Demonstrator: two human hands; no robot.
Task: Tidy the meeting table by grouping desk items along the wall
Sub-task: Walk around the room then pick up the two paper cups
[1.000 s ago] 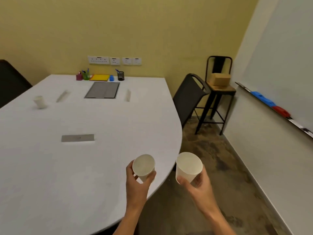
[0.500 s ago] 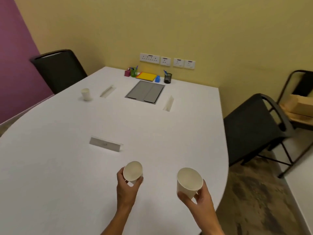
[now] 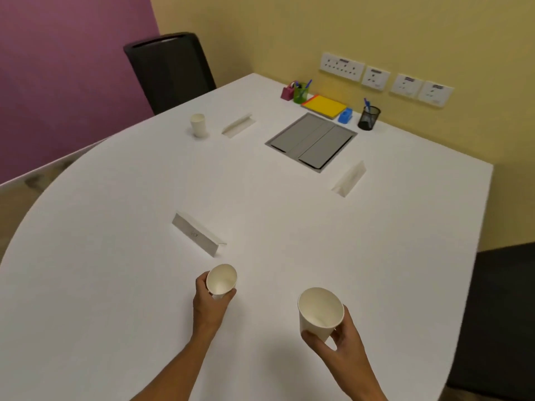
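My left hand (image 3: 210,306) grips a white paper cup (image 3: 221,282), tilted with its mouth toward me, above the near part of the white table (image 3: 115,285). My right hand (image 3: 338,342) holds a second, larger-looking paper cup (image 3: 320,312) from below. A third paper cup (image 3: 198,125) stands upright at the far left. Three folded white name cards lie on the table: one near my left hand (image 3: 198,237), one at the far left (image 3: 238,125), one at the right (image 3: 348,179). Along the yellow wall sit a pink holder (image 3: 287,91), green pen cup (image 3: 300,93), yellow notepad (image 3: 324,106), blue item (image 3: 345,116) and black mesh pen cup (image 3: 368,118).
A grey cable hatch (image 3: 311,141) is set into the table near the wall. A black chair (image 3: 170,70) stands at the far left corner and another dark chair (image 3: 500,314) at the right edge. Wall sockets (image 3: 385,79) run above the desk items.
The view has swung left and moved in over the table. Both hands, each still holding its cup, now hang over the tabletop rather than past its right edge.
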